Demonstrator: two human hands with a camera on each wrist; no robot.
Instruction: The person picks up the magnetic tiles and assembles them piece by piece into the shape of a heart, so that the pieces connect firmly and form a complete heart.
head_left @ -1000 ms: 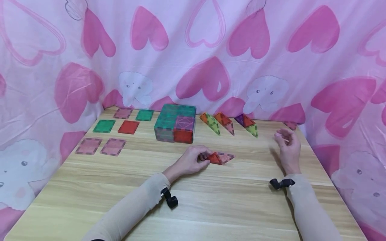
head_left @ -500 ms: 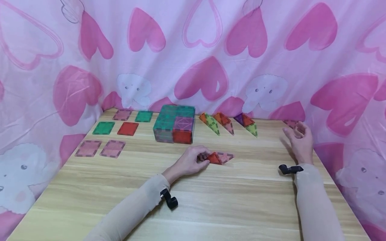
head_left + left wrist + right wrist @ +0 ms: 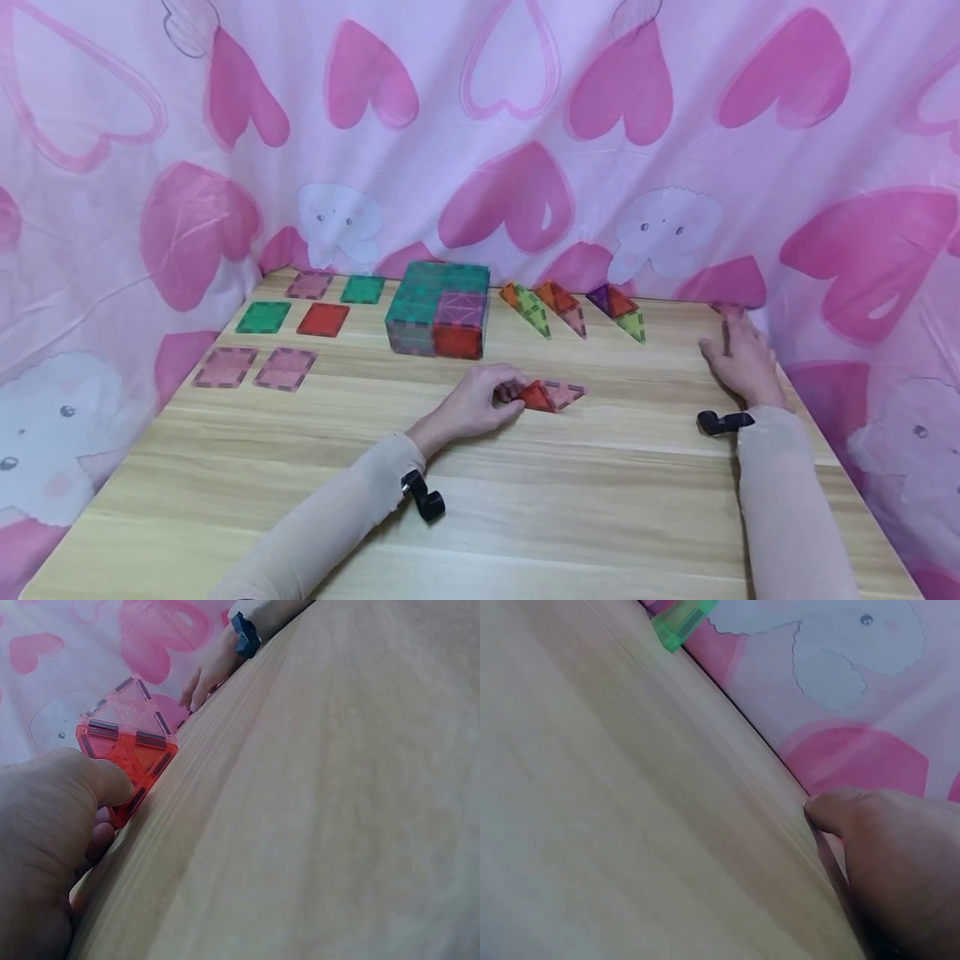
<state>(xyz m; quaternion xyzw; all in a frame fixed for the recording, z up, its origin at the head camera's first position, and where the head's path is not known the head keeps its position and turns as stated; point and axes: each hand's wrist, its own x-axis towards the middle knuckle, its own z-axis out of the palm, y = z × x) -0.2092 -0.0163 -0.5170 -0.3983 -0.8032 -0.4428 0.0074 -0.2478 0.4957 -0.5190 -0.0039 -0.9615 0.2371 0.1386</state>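
Note:
My left hand (image 3: 480, 402) pinches a red triangular magnetic tile (image 3: 538, 396) by its near corner, low over the middle of the table. Edge to edge with that red tile sits a translucent pink triangular tile (image 3: 566, 393), its tip pointing right. In the left wrist view the thumb lies on the red tile's face. At the far right corner my right hand (image 3: 742, 354) reaches out with its fingers extended over a pink tile (image 3: 727, 308), which they mostly cover. In the right wrist view the right hand (image 3: 900, 855) lies at the table's edge and hides what is beneath.
A block of stacked green, purple and red square tiles (image 3: 437, 308) stands at the back centre. Loose square tiles (image 3: 322, 320) lie to its left. Three joined triangle groups, one with a purple tip (image 3: 598, 295), lie to its right. A patterned curtain (image 3: 502, 100) borders the table.
My right hand has moved right and forward to the far corner, its fingers straightening over the pink tile there. The left hand keeps its pinch on the red tile.

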